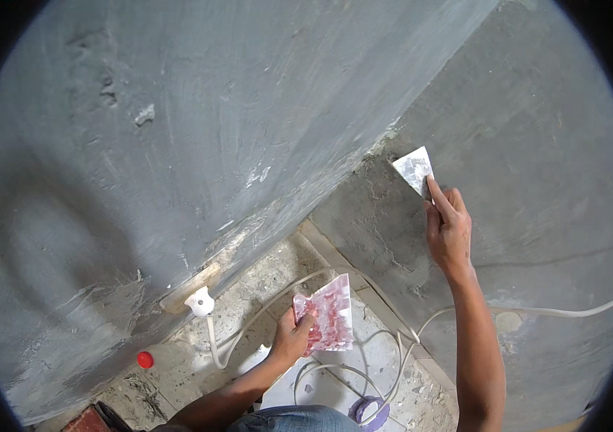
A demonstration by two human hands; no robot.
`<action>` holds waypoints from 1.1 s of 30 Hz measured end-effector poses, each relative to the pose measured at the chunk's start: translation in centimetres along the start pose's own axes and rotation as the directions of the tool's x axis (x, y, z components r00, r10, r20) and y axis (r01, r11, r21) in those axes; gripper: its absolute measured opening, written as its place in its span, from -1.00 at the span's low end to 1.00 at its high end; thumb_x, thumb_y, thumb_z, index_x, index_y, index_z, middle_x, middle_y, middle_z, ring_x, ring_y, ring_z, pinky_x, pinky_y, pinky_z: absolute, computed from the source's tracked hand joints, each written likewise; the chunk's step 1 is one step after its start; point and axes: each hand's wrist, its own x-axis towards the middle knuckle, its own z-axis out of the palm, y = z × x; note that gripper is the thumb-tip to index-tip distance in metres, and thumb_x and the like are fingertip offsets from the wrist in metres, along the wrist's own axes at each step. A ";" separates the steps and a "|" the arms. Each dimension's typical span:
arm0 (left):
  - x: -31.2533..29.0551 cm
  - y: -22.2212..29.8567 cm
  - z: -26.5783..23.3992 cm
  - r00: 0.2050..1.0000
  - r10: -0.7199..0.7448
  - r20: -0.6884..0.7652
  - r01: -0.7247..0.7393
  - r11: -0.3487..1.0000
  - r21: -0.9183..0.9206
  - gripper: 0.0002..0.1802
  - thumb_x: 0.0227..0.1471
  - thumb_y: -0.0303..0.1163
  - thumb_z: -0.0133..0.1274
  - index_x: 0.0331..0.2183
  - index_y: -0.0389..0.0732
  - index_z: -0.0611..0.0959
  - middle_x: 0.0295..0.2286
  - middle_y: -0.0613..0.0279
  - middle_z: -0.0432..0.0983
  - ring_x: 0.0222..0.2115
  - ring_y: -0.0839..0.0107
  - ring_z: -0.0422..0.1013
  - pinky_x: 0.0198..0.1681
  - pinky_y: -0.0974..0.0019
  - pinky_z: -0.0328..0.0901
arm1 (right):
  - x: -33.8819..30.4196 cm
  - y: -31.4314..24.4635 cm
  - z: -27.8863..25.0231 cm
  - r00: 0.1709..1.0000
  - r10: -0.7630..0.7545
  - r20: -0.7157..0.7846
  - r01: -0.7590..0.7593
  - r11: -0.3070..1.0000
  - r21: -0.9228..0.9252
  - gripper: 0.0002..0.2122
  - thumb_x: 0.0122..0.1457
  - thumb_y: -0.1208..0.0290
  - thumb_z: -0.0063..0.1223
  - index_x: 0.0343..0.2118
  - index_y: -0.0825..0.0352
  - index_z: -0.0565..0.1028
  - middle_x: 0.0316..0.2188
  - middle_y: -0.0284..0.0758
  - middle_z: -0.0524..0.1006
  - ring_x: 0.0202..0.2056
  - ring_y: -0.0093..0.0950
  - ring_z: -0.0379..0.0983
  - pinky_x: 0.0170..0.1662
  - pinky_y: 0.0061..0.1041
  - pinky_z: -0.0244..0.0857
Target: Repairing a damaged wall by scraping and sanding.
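Currently right hand (pixel 452 229) grips scraper (pixel 413 170), silvery, white-smeared, angular, jutting ahead of it; left hand (pixel 292 337) clasps spreader (pixel 332 315), red, patchy white, flared to its right.

Right fingers (pixel 440 197) higher than left fingers (pixel 307 323)

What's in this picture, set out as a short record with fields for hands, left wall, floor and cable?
Left hand: holding broad red-and-white scraper
Right hand: holding small scraper at right wall, index finger extended toward blade
Left wall: grey, with rough, pale patches
Floor: littered with debris
Cable: white, looping over floor
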 end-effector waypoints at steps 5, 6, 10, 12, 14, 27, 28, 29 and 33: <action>0.4 -1.1 0.1 0.999 -0.047 -0.010 0.047 0.997 -0.056 -0.76 0.14 -0.27 -0.01 -0.33 -0.28 0.52 -0.50 0.38 0.43 -0.48 0.64 0.27 -0.39 0.45 0.25 | 0.8 1.2 2.2 0.989 -0.120 0.089 0.143 0.927 -0.345 -0.56 0.05 0.59 -0.04 0.05 0.18 0.39 -0.36 -0.30 0.37 -0.41 -0.34 0.40 -0.37 -0.39 0.36; 0.5 -1.1 0.1 0.998 -0.070 0.004 0.070 0.997 -0.042 -0.76 0.14 -0.27 -0.01 -0.33 -0.28 0.52 -0.50 0.38 0.43 -0.47 0.64 0.27 -0.38 0.45 0.25 | 0.9 1.3 2.6 0.982 -0.146 0.119 0.183 0.889 -0.420 -0.53 0.02 0.60 -0.05 0.06 0.17 0.37 -0.35 -0.31 0.36 -0.38 -0.37 0.39 -0.36 -0.40 0.37; 0.5 -1.2 -0.1 1.000 -0.010 -0.005 0.010 1.000 -0.018 -0.76 0.14 -0.28 -0.01 -0.33 -0.29 0.52 -0.49 0.38 0.43 -0.46 0.64 0.27 -0.36 0.46 0.25 | 0.9 1.5 3.0 0.973 -0.148 0.179 0.224 0.796 -0.562 -0.48 -0.04 0.61 -0.06 0.08 0.15 0.36 -0.30 -0.35 0.32 -0.31 -0.43 0.37 -0.36 -0.45 0.39; 0.5 -1.3 -0.2 0.999 -0.032 0.016 0.032 0.999 -0.008 -0.75 0.13 -0.28 0.00 -0.33 -0.30 0.52 -0.48 0.37 0.44 -0.46 0.63 0.28 -0.34 0.46 0.25 | 0.8 1.6 3.0 0.972 -0.138 0.189 0.223 0.794 -0.566 -0.49 -0.03 0.60 -0.07 0.08 0.16 0.35 -0.30 -0.35 0.32 -0.31 -0.43 0.37 -0.35 -0.46 0.39; 0.6 -1.4 -0.2 0.999 -0.048 -0.004 0.048 0.999 -0.018 -0.75 0.13 -0.28 0.00 -0.33 -0.30 0.52 -0.48 0.36 0.44 -0.46 0.62 0.28 -0.34 0.45 0.25 | 0.7 1.6 3.2 0.972 -0.128 0.196 0.220 0.790 -0.573 -0.49 -0.02 0.59 -0.08 0.08 0.17 0.35 -0.30 -0.35 0.31 -0.32 -0.42 0.37 -0.34 -0.46 0.39; 0.4 -1.2 -0.2 0.999 -0.036 0.013 0.036 0.999 -0.038 -0.76 0.12 -0.29 0.01 -0.32 -0.30 0.52 -0.48 0.36 0.43 -0.47 0.63 0.28 -0.36 0.45 0.26 | -1.5 -1.6 2.0 0.976 -0.002 0.219 0.164 0.669 -0.725 -0.57 0.05 0.51 -0.07 0.06 0.31 0.35 -0.34 -0.34 0.30 -0.37 -0.48 0.38 -0.46 -0.57 0.43; 0.3 -1.0 -0.3 0.997 -0.072 0.000 0.072 0.996 -0.050 -0.76 0.12 -0.29 0.01 -0.32 -0.30 0.52 -0.48 0.36 0.43 -0.47 0.63 0.28 -0.36 0.45 0.26 | -1.8 -1.9 1.7 0.978 0.020 0.206 0.138 0.681 -0.719 -0.57 0.04 0.51 -0.06 0.05 0.30 0.36 -0.34 -0.34 0.30 -0.36 -0.48 0.38 -0.45 -0.57 0.43; 0.3 -0.7 -0.5 0.996 -0.091 0.023 0.092 0.994 -0.054 -0.78 0.12 -0.31 0.00 -0.29 -0.28 0.51 -0.45 0.37 0.43 -0.44 0.64 0.29 -0.33 0.47 0.26 | -1.7 -2.0 1.6 0.979 -0.007 0.202 0.151 0.693 -0.705 -0.57 0.04 0.51 -0.06 0.05 0.30 0.36 -0.34 -0.34 0.30 -0.36 -0.48 0.38 -0.45 -0.57 0.43; 0.1 0.0 -0.4 0.999 -0.040 0.014 0.040 0.999 -0.032 -0.79 0.12 -0.30 0.01 -0.35 -0.27 0.51 -0.53 0.42 0.38 -0.53 0.65 0.26 -0.47 0.48 0.25 | -0.3 -1.6 3.0 0.974 -0.105 0.202 0.215 0.711 -0.670 -0.60 0.06 0.49 -0.09 0.02 0.28 0.38 -0.33 -0.36 0.32 -0.34 -0.47 0.40 -0.45 -0.53 0.43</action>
